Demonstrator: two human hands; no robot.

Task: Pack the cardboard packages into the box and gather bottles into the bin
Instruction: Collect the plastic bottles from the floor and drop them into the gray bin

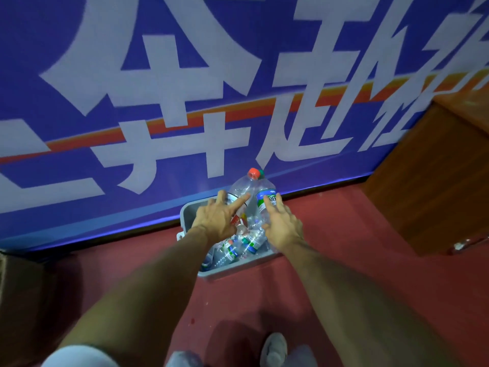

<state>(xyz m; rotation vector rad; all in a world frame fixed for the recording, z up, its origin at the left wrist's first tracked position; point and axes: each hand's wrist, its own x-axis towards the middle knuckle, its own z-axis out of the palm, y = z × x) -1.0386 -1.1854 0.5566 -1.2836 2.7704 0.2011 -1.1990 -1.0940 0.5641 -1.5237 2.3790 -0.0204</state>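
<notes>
A grey plastic bin [232,266] stands on the red floor against the blue banner wall, with several clear plastic bottles lying inside. Two larger bottles stand upright at its far side: one with a red cap [242,189] and one with a green cap and blue-green label [266,200]. My left hand [218,215] hovers over the bin with fingers spread, its index finger touching the red-capped bottle. My right hand [281,223] is open beside it, fingertips against the green-labelled bottle. Neither hand grips anything.
A blue banner [185,102] with big white characters fills the wall behind the bin. A brown wooden cabinet [436,176] stands at the right. A cardboard box edge [16,287] shows at far left. My shoe [274,349] is on the red floor below.
</notes>
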